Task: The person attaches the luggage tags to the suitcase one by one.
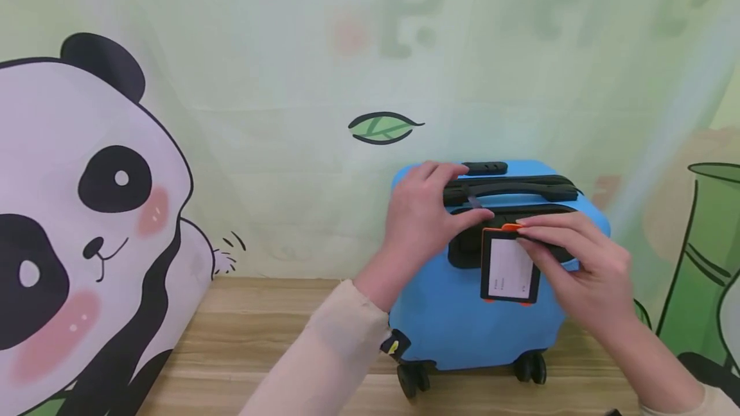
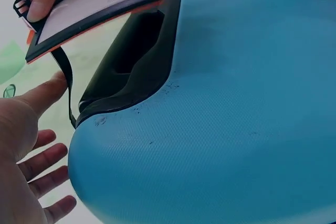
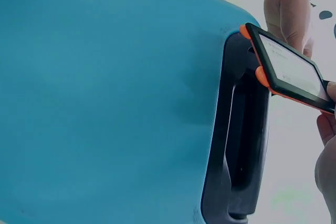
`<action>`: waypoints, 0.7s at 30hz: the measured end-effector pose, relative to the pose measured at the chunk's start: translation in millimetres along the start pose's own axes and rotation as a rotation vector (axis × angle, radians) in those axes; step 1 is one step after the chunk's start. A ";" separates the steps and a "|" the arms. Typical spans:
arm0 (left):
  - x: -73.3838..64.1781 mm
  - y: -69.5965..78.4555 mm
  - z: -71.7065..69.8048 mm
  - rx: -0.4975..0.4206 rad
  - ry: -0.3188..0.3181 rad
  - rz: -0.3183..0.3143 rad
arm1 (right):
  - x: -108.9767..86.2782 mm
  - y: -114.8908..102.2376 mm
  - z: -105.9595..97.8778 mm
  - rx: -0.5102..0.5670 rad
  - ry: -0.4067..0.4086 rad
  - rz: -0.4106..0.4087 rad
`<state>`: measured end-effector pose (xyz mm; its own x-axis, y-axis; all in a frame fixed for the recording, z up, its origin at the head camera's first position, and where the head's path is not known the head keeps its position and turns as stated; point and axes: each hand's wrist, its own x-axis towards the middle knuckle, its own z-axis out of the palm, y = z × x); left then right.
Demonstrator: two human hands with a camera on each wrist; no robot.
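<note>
A blue suitcase [image 1: 462,326] stands upright on its wheels, with a black carry handle [image 1: 520,192] across its top. In front of it, my right hand [image 1: 590,268] pinches a luggage tag [image 1: 510,268] by its upper end, between thumb and fingers. The tag has a black frame, orange edges and a white card. A thin black strap [image 2: 66,77] runs from it to the suitcase in the left wrist view. My left hand [image 1: 416,223] is at the handle's left end, thumb against the strap and the other fingers spread loosely, holding nothing.
The suitcase's black wheels [image 1: 530,366] stand on a wood-patterned surface [image 1: 260,332]. Behind rises a pale green backdrop [image 1: 260,82] with a printed leaf. A large panda figure [image 1: 115,114] is at the left.
</note>
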<state>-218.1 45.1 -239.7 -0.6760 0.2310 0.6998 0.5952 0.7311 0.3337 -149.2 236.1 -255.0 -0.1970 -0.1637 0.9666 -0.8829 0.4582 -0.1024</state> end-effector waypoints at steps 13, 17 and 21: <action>11.8 11.2 16.2 0.189 -0.144 -0.021 | -5.0 -4.6 -12.4 -0.048 0.039 -0.022; 13.3 13.9 16.9 0.161 -0.209 -0.047 | -3.9 -7.6 -14.5 -0.045 0.052 -0.020; 14.7 15.9 17.7 0.145 -0.248 -0.050 | -3.1 -7.9 -14.8 -0.036 0.075 -0.022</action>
<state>-226.3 71.4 -235.2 -0.7993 0.3294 0.5026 0.5021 0.8256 0.2574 -135.3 246.0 -253.7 -0.1440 -0.1093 0.9835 -0.8705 0.4866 -0.0733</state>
